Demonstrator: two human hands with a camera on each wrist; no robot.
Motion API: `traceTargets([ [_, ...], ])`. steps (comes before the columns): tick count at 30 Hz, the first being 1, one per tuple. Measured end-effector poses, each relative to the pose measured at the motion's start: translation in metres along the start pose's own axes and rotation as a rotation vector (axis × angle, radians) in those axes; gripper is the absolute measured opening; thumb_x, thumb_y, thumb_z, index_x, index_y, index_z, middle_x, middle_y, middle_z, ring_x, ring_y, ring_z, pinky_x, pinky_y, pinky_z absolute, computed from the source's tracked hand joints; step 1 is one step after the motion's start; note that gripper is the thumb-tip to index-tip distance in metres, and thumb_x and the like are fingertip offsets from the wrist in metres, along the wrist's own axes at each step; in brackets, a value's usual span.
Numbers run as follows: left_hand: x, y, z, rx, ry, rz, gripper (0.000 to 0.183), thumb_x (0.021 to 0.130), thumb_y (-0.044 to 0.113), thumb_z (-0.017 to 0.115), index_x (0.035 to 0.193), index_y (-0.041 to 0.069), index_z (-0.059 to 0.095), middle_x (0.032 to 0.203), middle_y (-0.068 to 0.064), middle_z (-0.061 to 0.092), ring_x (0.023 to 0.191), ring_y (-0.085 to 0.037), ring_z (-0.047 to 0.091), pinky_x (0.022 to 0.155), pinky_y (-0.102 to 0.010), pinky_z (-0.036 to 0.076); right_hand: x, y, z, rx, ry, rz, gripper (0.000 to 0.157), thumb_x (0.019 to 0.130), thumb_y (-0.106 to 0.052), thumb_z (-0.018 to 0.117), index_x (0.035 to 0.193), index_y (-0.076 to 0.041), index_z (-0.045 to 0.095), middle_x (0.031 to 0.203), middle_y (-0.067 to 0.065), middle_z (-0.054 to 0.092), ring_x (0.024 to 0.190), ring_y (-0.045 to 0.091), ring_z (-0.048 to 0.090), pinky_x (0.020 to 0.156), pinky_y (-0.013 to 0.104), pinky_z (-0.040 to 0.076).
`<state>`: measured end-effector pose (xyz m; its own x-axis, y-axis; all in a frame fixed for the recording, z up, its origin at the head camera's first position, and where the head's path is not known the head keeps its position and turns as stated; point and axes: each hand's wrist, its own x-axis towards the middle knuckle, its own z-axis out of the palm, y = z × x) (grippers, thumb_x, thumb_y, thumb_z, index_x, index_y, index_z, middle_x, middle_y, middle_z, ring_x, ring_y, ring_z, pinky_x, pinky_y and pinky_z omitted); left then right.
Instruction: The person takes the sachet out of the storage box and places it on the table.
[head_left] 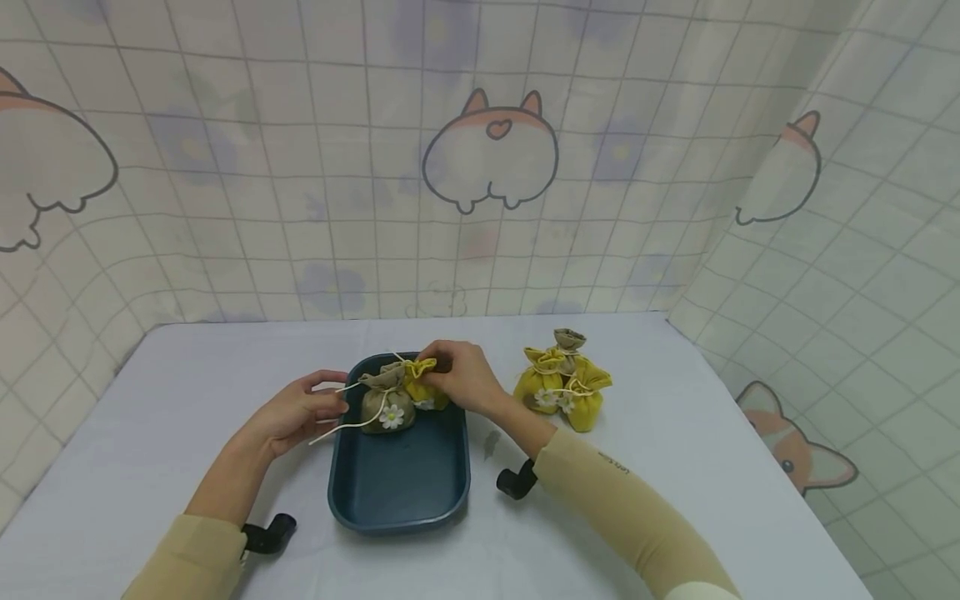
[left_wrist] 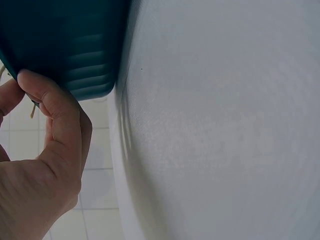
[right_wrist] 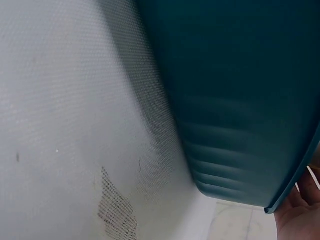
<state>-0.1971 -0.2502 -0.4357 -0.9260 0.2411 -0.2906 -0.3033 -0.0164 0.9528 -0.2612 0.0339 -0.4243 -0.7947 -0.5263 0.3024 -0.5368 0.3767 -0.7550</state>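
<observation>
In blue tray [head_left: 401,475], far-left corner: upright beige daisy pouch [head_left: 378,406], white cord [head_left: 347,427] over rim; far-right corner: yellow pouch [head_left: 420,380].

Head view evenly lit, soft; both wrist views dimmer, cooler.
Head: worktop [head_left: 217,358] pale grey-white, faint soft shadow at near end of tray [head_left: 401,479]; backdrop [head_left: 645,67] print washed out, grid lines slanting and bowing toward edges. 2 wrist views: tray side deep in shade, dull sheen on ridges, soft shadow beside it, fine detail smeared.
</observation>
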Motion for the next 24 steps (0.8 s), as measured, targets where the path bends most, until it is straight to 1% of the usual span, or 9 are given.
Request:
traceTargets([
  [6, 0.0, -0.001, -0.001, 0.004, 0.012, -0.002, 0.06, 0.096, -0.001, 0.06, 0.149, -0.003, 0.032, 0.112, -0.009, 0.065, 0.092, -0.016, 0.069, 0.083, -0.03, 0.056, -0.001, 0.0, -0.002, 0.014, 0.014, 0.003, 0.019, 0.09, -0.005, 0.079, 0.108, -0.008, 0.075, 0.107, 0.004, 0.073, 0.096, 0.013, 0.071, 0.08, 0.022, 0.056],
  [10, 0.0, -0.002, -0.001, 0.017, 0.016, 0.0, 0.059, 0.095, -0.001, 0.059, 0.148, -0.003, 0.033, 0.112, -0.01, 0.065, 0.092, -0.016, 0.069, 0.083, -0.03, 0.056, -0.004, -0.002, -0.005, 0.041, 0.018, 0.02, 0.018, 0.091, -0.004, 0.078, 0.108, -0.009, 0.074, 0.108, 0.004, 0.073, 0.098, 0.013, 0.071, 0.08, 0.023, 0.056],
  [14, 0.001, -0.003, -0.002, 0.022, 0.022, 0.001, 0.06, 0.095, 0.0, 0.061, 0.148, -0.002, 0.033, 0.111, -0.01, 0.065, 0.092, -0.017, 0.069, 0.082, -0.029, 0.056, -0.006, -0.006, -0.009, 0.076, 0.031, 0.003, 0.018, 0.091, 0.0, 0.076, 0.108, -0.006, 0.074, 0.108, 0.006, 0.073, 0.099, 0.016, 0.071, 0.081, 0.025, 0.057],
  [18, 0.0, -0.003, -0.002, 0.025, 0.023, -0.004, 0.06, 0.095, 0.0, 0.061, 0.148, -0.002, 0.033, 0.11, -0.01, 0.065, 0.091, -0.017, 0.069, 0.081, -0.03, 0.056, -0.006, -0.009, -0.014, 0.087, 0.039, -0.02, 0.018, 0.091, 0.002, 0.075, 0.107, -0.005, 0.073, 0.108, 0.007, 0.073, 0.1, 0.017, 0.07, 0.084, 0.025, 0.056],
  [24, 0.001, -0.001, 0.0, 0.027, 0.012, 0.0, 0.061, 0.094, 0.0, 0.061, 0.149, -0.003, 0.033, 0.108, -0.009, 0.065, 0.09, -0.016, 0.069, 0.081, -0.03, 0.056, -0.005, -0.011, -0.02, 0.101, 0.062, -0.011, 0.017, 0.091, 0.001, 0.075, 0.107, -0.005, 0.072, 0.107, 0.005, 0.072, 0.102, 0.016, 0.07, 0.086, 0.026, 0.056],
])
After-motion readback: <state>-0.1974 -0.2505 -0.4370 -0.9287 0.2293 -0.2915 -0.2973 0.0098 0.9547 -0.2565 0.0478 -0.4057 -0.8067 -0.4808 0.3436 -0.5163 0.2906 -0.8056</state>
